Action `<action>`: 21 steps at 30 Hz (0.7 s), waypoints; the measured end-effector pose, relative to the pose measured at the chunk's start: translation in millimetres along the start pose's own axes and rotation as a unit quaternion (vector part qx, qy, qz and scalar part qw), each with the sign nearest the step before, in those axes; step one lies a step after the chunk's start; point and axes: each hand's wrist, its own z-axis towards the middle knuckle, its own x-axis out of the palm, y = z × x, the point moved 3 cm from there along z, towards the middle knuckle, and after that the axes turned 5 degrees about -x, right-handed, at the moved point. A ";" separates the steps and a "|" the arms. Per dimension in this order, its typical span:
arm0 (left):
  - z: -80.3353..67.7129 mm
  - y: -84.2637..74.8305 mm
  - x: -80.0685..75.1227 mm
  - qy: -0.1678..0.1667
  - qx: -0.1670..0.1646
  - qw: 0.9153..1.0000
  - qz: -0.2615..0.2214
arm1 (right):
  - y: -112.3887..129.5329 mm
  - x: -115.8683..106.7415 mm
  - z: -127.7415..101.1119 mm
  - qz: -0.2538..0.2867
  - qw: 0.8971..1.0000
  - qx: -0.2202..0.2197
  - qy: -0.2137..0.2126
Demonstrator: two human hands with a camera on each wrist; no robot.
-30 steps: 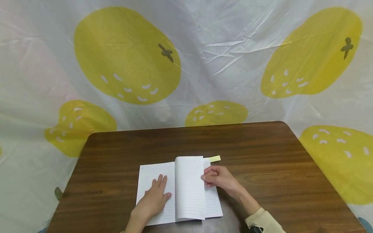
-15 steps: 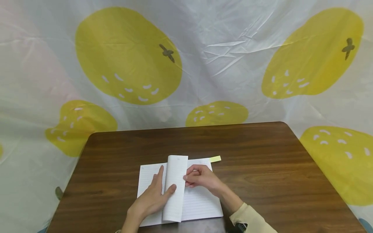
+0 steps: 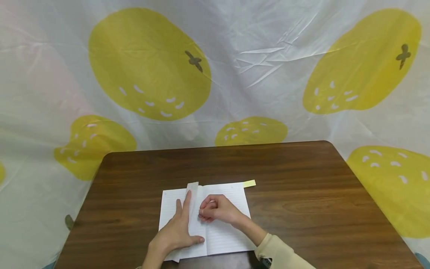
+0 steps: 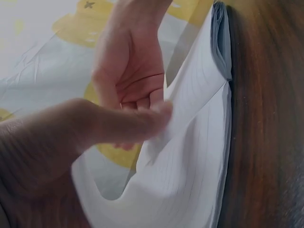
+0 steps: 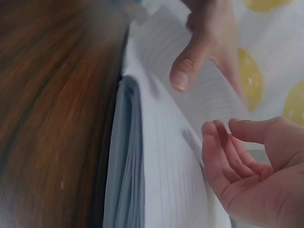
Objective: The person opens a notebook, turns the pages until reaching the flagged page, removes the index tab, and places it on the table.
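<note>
An open lined notebook [image 3: 228,231] lies near the front edge of the brown table [image 3: 302,194]. A bunch of its pages [image 3: 194,213] stands almost on edge over the spine, leaning left. My left hand [image 3: 176,233] holds that bunch, with straight fingers behind it and the thumb [image 5: 185,66] pressed on its front. My right hand [image 3: 216,211] hovers over the right page with loosely curled fingers [image 5: 216,142] beside the raised pages and nothing between fingers and thumb. The left wrist view shows the bent pages [image 4: 190,156] and the right palm [image 4: 128,61] behind them.
A yellow sticky tab [image 3: 249,183] sticks out past the notebook's top right corner. A white sheet with yellow fruit prints [image 3: 147,63] hangs behind and around the table. Bare wood lies to the left, right and far side of the notebook.
The bunch of pages has swung from the right side toward the left. My right hand followed it left and let go. My left thumb has come over the pages.
</note>
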 end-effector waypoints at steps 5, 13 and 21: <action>-2.0 -5.6 2.8 -0.003 -0.004 1.000 0.007 | 12.4 -5.5 -2.5 -0.191 0.980 -0.063 0.003; -0.7 -9.7 11.8 -0.040 -0.025 0.998 0.046 | 24.1 -10.4 -4.8 -0.411 0.907 -0.075 0.048; -4.8 -19.6 14.9 -0.152 0.003 0.971 0.186 | 30.9 -8.0 6.6 -0.558 0.826 -0.054 0.058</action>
